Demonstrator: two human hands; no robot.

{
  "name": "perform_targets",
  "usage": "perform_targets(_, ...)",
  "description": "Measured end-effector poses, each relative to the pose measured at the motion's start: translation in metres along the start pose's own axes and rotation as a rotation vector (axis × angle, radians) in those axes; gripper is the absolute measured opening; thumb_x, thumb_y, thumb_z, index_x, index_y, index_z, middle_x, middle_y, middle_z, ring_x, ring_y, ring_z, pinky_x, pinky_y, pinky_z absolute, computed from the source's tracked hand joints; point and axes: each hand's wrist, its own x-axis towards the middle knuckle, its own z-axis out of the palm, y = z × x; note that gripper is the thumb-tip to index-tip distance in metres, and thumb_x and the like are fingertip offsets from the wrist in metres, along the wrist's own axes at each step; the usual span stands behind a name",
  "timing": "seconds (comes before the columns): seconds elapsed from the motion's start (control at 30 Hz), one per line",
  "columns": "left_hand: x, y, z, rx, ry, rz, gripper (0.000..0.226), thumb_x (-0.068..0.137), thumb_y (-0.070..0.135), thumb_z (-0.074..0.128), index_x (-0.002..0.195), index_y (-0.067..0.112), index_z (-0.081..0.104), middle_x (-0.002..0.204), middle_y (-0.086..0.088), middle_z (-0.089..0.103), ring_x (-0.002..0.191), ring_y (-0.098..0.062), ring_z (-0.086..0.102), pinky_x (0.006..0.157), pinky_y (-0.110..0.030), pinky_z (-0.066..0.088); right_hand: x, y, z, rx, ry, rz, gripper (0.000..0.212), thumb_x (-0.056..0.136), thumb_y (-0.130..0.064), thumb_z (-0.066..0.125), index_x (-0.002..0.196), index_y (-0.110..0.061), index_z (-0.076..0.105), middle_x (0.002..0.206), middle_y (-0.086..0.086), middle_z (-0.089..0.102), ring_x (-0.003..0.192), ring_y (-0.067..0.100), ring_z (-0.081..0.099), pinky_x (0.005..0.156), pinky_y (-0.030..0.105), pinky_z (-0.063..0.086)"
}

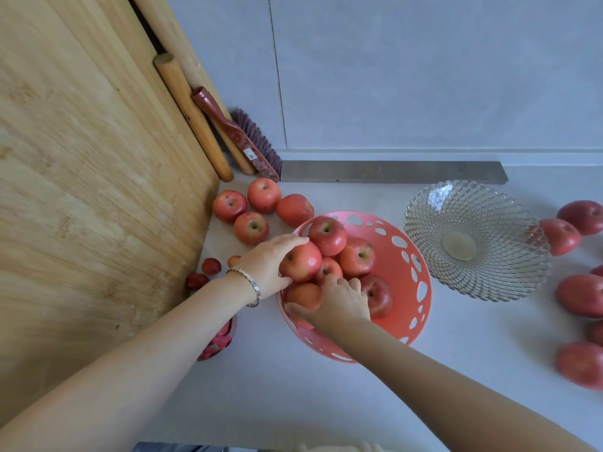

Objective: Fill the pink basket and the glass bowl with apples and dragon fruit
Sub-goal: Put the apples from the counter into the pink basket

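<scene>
The pink basket [404, 256] with oval holes stands at the centre of the counter and holds several red apples. My left hand [267, 259] is over its left rim, gripping one apple [301, 261]. My right hand [336, 301] reaches in from the near side and rests on an orange-toned apple [303, 295] at the basket's near left. The glass bowl [476, 239] stands to the right of the basket with nothing in it. A dragon fruit [217, 342] lies under my left forearm, mostly hidden.
Several loose apples [251, 228] lie behind and left of the basket, and more apples [580, 295] lie at the right edge. Small red fruits [211, 265] sit by a big wooden board [98, 190]. A brush [248, 141] and rolling pins [192, 115] lean against the wall.
</scene>
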Motion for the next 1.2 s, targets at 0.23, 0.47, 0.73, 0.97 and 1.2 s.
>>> perform_targets(0.23, 0.001, -0.002, -0.001, -0.003, 0.002, 0.000, 0.076, 0.068, 0.002, 0.068, 0.135, 0.027, 0.040, 0.143, -0.001, 0.040, 0.130, -0.018, 0.040, 0.106, -0.027, 0.035, 0.003, -0.005, -0.002, 0.324, -0.040, 0.083, 0.063, 0.055, -0.059, 0.059, 0.102, -0.021, 0.045, 0.100, 0.001, 0.060, 0.093, 0.023, 0.055, 0.069, 0.032, 0.047)
perform_targets(0.47, 0.003, -0.004, 0.002, 0.018, 0.002, 0.000, 0.079, 0.067, 0.003, 0.072, 0.135, 0.028, 0.040, 0.144, 0.000, 0.040, 0.131, -0.020, 0.040, 0.107, -0.039, 0.038, 0.002, 0.012, -0.014, 0.524, -0.175, 0.014, 0.067, 0.065, -0.044, 0.073, 0.119, -0.018, 0.043, 0.104, -0.004, 0.059, 0.089, 0.012, 0.057, 0.073, 0.022, 0.045)
perform_targets(0.73, -0.004, -0.004, 0.016, 0.025, 0.085, 0.075, 0.078, 0.071, -0.005, 0.061, 0.140, 0.020, 0.034, 0.152, -0.003, 0.029, 0.138, -0.019, 0.030, 0.115, -0.029, 0.024, -0.003, 0.003, -0.024, 0.377, -0.221, -0.056, 0.074, 0.078, -0.042, 0.064, 0.133, -0.012, 0.025, 0.115, 0.010, 0.060, 0.099, 0.027, 0.060, 0.082, 0.035, 0.048)
perform_targets(0.97, 0.000, -0.025, -0.004, -0.278, 0.265, -0.184, 0.069, 0.076, -0.012, 0.043, 0.136, 0.021, 0.038, 0.143, -0.002, 0.039, 0.127, -0.019, 0.045, 0.102, -0.034, 0.041, 0.003, -0.001, -0.058, 0.351, -0.032, -0.079, 0.046, 0.080, -0.039, 0.057, 0.117, -0.018, 0.041, 0.086, 0.001, 0.064, 0.079, 0.022, 0.062, 0.068, 0.037, 0.051)
perform_targets(1.2, 0.047, -0.064, -0.012, 0.357, 0.002, -0.474, 0.070, 0.081, 0.028, 0.061, 0.139, 0.031, 0.023, 0.150, -0.007, 0.016, 0.118, -0.038, 0.044, 0.093, -0.041, 0.044, 0.033, -0.008, -0.093, 0.399, -0.178, -0.289, 0.031, 0.082, -0.023, 0.058, 0.113, -0.023, 0.055, 0.083, -0.013, 0.061, 0.090, 0.012, 0.062, 0.089, 0.030, 0.049)
